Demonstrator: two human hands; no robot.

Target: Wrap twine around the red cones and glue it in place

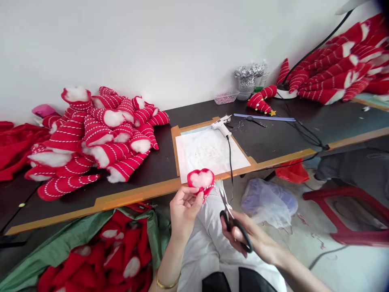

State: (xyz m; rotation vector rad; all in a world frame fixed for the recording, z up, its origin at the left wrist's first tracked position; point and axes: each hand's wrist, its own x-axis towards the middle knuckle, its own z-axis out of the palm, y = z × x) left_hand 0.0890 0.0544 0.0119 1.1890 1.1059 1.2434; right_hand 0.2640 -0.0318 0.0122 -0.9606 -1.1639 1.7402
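Observation:
A red fabric piece [201, 178] with white stuffing in its heart-shaped opening is pinched between the thumb and fingers of my left hand [186, 209], just past the table's front edge. My right hand [243, 233] is closed round the black handles of a pair of scissors [227, 205]. The silver blades point up and left, close to the right side of the fabric piece. A thin striped cord hangs at that side; whether the blades touch it I cannot tell.
Stuffed red striped pieces [100, 134] are piled on the dark table [267, 142] at left. A white glue gun [222, 125] lies on a white sheet [206, 152], its cable hanging over the edge. Below stand a green sack [45, 251] of red pieces and a red stool [340, 194].

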